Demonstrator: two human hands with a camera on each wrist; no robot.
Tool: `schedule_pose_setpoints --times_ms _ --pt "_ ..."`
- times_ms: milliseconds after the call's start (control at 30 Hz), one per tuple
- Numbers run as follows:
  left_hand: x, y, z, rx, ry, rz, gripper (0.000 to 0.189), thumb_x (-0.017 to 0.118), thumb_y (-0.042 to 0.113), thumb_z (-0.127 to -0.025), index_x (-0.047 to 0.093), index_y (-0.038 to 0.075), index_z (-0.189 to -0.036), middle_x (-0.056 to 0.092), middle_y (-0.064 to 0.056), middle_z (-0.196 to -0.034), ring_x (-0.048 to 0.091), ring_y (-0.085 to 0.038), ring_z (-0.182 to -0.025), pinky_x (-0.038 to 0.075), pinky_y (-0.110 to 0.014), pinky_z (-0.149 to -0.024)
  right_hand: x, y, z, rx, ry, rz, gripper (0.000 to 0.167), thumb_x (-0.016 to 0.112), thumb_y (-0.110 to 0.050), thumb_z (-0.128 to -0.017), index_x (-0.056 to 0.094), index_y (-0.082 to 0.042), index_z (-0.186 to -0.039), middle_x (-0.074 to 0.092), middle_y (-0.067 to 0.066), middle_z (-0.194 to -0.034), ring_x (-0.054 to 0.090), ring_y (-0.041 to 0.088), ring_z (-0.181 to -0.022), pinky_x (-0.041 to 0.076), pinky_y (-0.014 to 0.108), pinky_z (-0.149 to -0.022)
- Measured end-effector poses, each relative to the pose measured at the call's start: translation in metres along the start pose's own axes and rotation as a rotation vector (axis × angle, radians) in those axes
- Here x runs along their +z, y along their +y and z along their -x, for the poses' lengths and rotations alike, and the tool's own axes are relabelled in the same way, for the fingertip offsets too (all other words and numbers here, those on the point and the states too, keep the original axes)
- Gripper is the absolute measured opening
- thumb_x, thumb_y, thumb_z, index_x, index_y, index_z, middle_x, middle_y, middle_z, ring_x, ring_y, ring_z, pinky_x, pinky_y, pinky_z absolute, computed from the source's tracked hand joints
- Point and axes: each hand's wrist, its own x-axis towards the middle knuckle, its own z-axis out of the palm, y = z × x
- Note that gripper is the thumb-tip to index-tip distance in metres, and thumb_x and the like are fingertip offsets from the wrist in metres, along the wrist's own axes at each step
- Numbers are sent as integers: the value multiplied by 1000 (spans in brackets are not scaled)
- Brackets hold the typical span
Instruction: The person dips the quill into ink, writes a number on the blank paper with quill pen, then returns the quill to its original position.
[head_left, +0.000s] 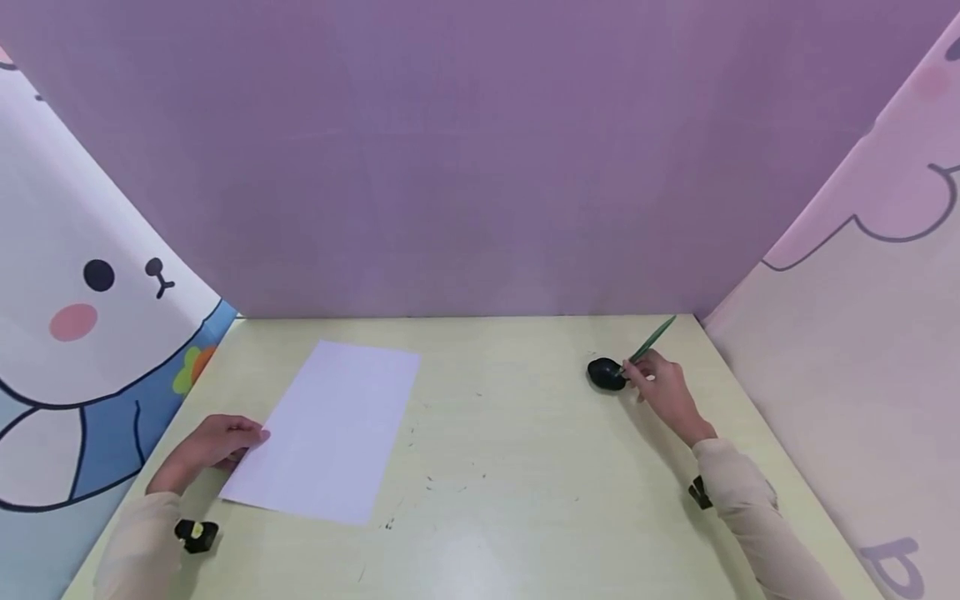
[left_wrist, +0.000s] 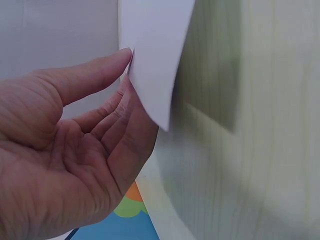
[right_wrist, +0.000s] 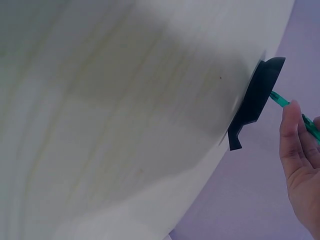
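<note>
My left hand [head_left: 222, 441] pinches the left edge of a white sheet of paper [head_left: 330, 433] between thumb and fingers. In the left wrist view the near corner of the paper [left_wrist: 157, 65] stands raised off the table, with a shadow under it. On the right, my right hand [head_left: 663, 387] holds a slim green pen-like stick [head_left: 654, 337], slanted with its upper end pointing up and right. Its lower end meets a small black dish [head_left: 604, 373], seen from the side in the right wrist view [right_wrist: 256, 97]. Whether the tip touches the inside is hidden.
The pale wood table [head_left: 510, 417] carries small dark marks near its middle. A purple wall [head_left: 480, 167] stands behind it, with cartoon-printed panels [head_left: 97, 333] at left and right. Black wrist cameras [head_left: 197, 536] sit on both forearms.
</note>
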Motion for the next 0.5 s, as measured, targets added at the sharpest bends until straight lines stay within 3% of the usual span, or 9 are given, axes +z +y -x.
schedule_pose_setpoints --times_ms 233,500 --pt "2 1 4 14 -2 4 58 67 37 -103 59 -15 -126 67 -11 -96 60 -21 -84 54 -28 -69 2 2 0 -13 -1 12 15 63 -7 -104 63 7 -109 74 26 -91 70 38 -65 59 38 -49" --pt "3 5 4 39 -2 5 53 64 36 -104 61 -13 -124 70 -11 -100 62 -20 -86 57 -30 -72 2 1 -3 -24 -14 10 18 63 -10 -105 64 6 -113 74 25 -95 71 40 -74 60 37 -50"
